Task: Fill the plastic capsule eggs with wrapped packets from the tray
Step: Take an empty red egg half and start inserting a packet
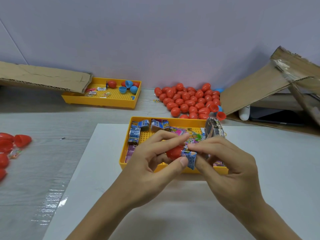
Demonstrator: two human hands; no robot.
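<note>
Pinching packet (pixel 189 157), right hand (pixel 230 163) curled

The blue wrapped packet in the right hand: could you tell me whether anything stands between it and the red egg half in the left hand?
Nothing visible does. The right hand pinches the blue packet right against the red egg half held by the left hand, above the yellow tray. The opening itself is hidden.

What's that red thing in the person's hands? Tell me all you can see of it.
The red egg half looks like smooth, glossy plastic. The left hand grips it above the yellow tray, its opening apparently facing right. The right hand presses a blue wrapped packet against that opening. Fingers hide much of it.
</note>
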